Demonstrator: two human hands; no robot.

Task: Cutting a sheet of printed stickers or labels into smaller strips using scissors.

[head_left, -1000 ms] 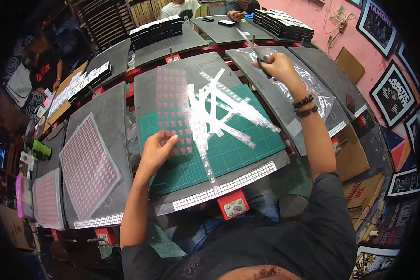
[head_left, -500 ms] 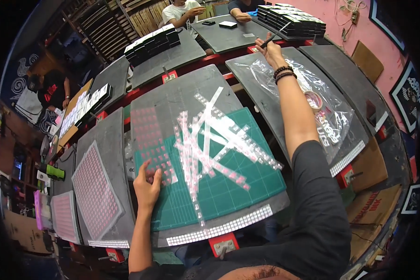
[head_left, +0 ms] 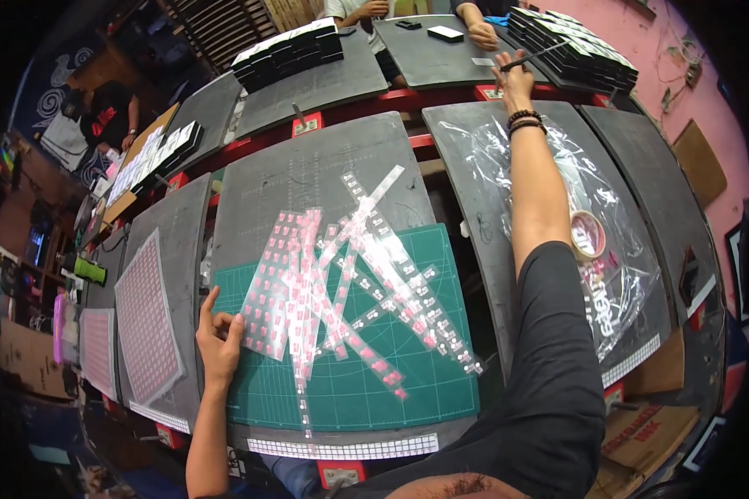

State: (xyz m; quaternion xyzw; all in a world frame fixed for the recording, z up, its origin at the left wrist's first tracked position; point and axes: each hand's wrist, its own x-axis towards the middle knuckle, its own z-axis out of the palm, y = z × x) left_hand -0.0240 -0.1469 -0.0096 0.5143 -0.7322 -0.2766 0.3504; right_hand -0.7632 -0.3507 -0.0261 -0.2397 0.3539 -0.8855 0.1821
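My right hand (head_left: pixel 514 81), at the end of a stretched arm, holds a slim dark-handled tool (head_left: pixel 534 56) with a long thin end that looks like a cutter's blade. Beads circle that wrist. My left hand (head_left: pixel 221 341) is empty, thumb and forefinger apart, at the left edge of a green cutting mat (head_left: pixel 429 378). Beside it lies a clear sheet (head_left: pixel 268 287) printed with rows of small pink shapes. Clear strips (head_left: pixel 374 249) with pink and white prints lie crisscrossed in a loose pile on the mat, overlapping the sheet's right side.
Larger pink-printed sheets (head_left: pixel 147 320) lie on boards at left. At right, clear plastic wrap (head_left: pixel 632 287) carries a tape roll (head_left: pixel 587 234). Stacks of black-and-white boxes (head_left: pixel 287 51) stand on the far boards. A co-worker's hand (head_left: pixel 483 35) rests near mine; another person (head_left: pixel 108 116) is at far left.
My left hand has come off the printed sheet, which now lies against the strips. My right hand stays stretched out with the tool. The view has shifted.
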